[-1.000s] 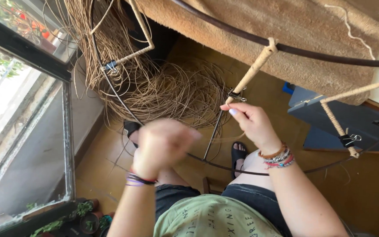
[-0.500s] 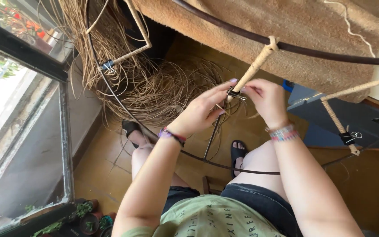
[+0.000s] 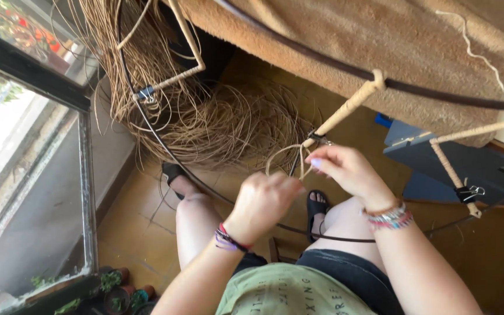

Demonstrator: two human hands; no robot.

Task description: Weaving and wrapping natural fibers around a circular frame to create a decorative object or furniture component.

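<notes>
Left hand (image 3: 263, 201) pulled back, cane strand (image 3: 284, 154) looped between fingers (image 3: 316, 163)

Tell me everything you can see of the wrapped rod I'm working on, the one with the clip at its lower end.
The wrapped rod is a thin straight bar bound along its length in pale tan strand. It slants from a knotted joint on the dark hoop down to the left. A black binder clip grips its lower end. A loose strand loop hangs there, pinched between the left hand and right hand.
</notes>
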